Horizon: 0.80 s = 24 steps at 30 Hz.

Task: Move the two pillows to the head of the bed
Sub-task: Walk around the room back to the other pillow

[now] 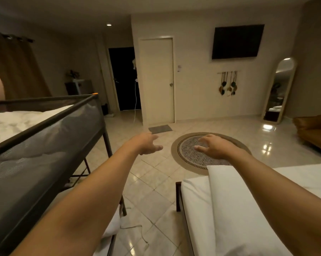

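Note:
Both my arms stretch forward over the tiled floor. My left hand (pixel 148 144) is open with fingers apart and holds nothing. My right hand (pixel 212 146) is open too, fingers spread, hovering above the far corner of the white bed (pixel 196 204) at the lower right. A white folded layer (pixel 228 183), a pillow or bedding, lies on that bed under my right forearm; I cannot tell which it is. No other pillow is clearly in view.
A dark mesh-sided cot (pixel 45 137) with white bedding stands at the left. A round patterned rug (pixel 196 154) lies on the floor ahead. A white cable (pixel 137 231) trails near my feet. A brown sofa (pixel 314 132) sits at the right; a closed door (pixel 158 80) is ahead.

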### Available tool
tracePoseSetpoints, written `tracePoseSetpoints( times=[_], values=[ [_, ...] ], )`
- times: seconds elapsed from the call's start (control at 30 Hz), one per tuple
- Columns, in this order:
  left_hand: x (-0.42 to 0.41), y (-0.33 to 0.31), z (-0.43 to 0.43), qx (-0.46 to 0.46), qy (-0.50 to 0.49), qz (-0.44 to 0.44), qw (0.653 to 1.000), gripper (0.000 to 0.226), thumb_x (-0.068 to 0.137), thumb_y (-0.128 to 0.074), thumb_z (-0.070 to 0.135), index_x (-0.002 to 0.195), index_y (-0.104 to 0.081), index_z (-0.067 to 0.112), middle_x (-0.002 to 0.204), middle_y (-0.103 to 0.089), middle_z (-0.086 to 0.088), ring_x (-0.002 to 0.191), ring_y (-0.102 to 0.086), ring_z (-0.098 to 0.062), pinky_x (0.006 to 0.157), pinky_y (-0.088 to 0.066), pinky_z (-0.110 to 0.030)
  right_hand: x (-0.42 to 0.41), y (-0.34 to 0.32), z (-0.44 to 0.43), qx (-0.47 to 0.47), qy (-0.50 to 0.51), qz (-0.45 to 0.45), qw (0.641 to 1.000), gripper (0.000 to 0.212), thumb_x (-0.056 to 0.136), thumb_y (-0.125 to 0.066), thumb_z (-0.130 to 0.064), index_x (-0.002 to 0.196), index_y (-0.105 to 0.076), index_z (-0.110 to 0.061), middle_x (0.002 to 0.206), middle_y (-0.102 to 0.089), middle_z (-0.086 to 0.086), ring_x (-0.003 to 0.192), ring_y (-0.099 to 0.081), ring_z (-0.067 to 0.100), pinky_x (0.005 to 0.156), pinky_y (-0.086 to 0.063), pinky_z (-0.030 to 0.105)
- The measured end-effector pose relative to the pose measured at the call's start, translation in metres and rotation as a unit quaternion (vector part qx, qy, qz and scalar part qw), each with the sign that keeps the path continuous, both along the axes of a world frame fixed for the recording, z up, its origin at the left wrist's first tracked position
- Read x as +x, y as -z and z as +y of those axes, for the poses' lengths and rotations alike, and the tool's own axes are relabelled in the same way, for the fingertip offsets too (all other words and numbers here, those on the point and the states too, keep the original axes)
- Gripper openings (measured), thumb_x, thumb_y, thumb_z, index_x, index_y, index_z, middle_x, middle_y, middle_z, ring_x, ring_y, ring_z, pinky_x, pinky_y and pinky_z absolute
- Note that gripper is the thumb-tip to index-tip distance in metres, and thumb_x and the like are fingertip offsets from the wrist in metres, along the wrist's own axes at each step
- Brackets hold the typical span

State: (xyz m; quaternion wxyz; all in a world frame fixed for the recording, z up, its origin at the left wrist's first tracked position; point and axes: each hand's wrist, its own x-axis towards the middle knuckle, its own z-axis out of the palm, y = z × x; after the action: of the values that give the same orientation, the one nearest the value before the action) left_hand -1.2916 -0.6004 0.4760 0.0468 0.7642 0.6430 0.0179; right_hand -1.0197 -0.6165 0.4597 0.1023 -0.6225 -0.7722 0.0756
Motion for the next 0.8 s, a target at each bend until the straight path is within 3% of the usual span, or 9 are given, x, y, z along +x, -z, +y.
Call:
tracePoseSetpoints(
  times=[0.07, 0.2, 0.43, 0.57, 0.67, 0.8],
  values=[
    [0.005, -0.002, 0.027, 0.002, -0.007, -0.006, 1.000, 0.072, 0.093, -0.053, 0.056, 0.154, -0.031, 0.024, 0.162, -0.025, 0.000, 0.133, -0.046, -0.026, 0.098, -0.049, -0.038, 0.006, 0.002, 0.030, -0.013, -0.003, -0.004, 1.000, 0.070, 0.086, -0.044, -0.068, 0.140, -0.045, -0.024, 0.151, -0.038, 0.006, 0.133, -0.042, 0.028, 0.106, -0.038, 0.050],
    [0.012, -0.005, 0.069, 0.015, -0.020, 0.003, 1.000, 0.072, 0.093, -0.050, 0.058, 0.154, -0.032, 0.024, 0.163, -0.022, -0.001, 0.142, -0.036, -0.025, 0.105, -0.040, -0.039, 0.012, -0.001, 0.079, -0.002, -0.009, -0.001, 1.000, 0.066, 0.088, -0.045, -0.064, 0.138, -0.048, -0.021, 0.148, -0.041, 0.006, 0.131, -0.044, 0.027, 0.105, -0.040, 0.048],
    [0.021, -0.009, 0.105, 0.014, -0.022, 0.002, 1.000, 0.073, 0.093, -0.052, 0.057, 0.154, -0.031, 0.024, 0.163, -0.021, -0.002, 0.137, -0.042, -0.026, 0.100, -0.044, -0.037, 0.017, 0.004, 0.108, -0.013, -0.020, 0.005, 1.000, 0.069, 0.085, -0.044, -0.069, 0.138, -0.048, -0.025, 0.151, -0.037, 0.003, 0.131, -0.044, 0.027, 0.104, -0.041, 0.051],
    [0.024, -0.020, 0.119, 0.018, -0.021, -0.042, 0.999, 0.073, 0.093, -0.053, 0.057, 0.154, -0.031, 0.023, 0.163, -0.021, -0.002, 0.115, -0.056, -0.026, 0.079, -0.058, -0.033, 0.024, -0.003, 0.119, -0.003, -0.020, 0.002, 1.000, 0.066, 0.088, -0.045, -0.065, 0.138, -0.048, -0.024, 0.150, -0.039, 0.002, 0.130, -0.046, 0.025, 0.105, -0.041, 0.047],
    [0.024, -0.024, 0.130, 0.028, -0.017, -0.050, 0.998, 0.073, 0.092, -0.052, 0.058, 0.154, -0.032, 0.024, 0.161, -0.023, -0.002, 0.102, -0.058, -0.024, 0.064, -0.055, -0.027, 0.028, -0.005, 0.132, 0.000, -0.014, 0.005, 1.000, 0.067, 0.088, -0.045, -0.064, 0.140, -0.046, -0.022, 0.149, -0.040, 0.003, 0.129, -0.046, 0.026, 0.104, -0.042, 0.048],
    [0.022, -0.022, 0.147, 0.033, -0.018, -0.043, 0.998, 0.074, 0.092, -0.051, 0.060, 0.154, -0.032, 0.026, 0.163, -0.021, -0.002, 0.112, -0.058, -0.026, 0.067, -0.055, -0.027, 0.026, -0.008, 0.151, 0.005, -0.018, 0.003, 1.000, 0.071, 0.087, -0.044, -0.066, 0.143, -0.042, -0.023, 0.150, -0.038, 0.004, 0.130, -0.046, 0.027, 0.104, -0.042, 0.050]
  ],
)
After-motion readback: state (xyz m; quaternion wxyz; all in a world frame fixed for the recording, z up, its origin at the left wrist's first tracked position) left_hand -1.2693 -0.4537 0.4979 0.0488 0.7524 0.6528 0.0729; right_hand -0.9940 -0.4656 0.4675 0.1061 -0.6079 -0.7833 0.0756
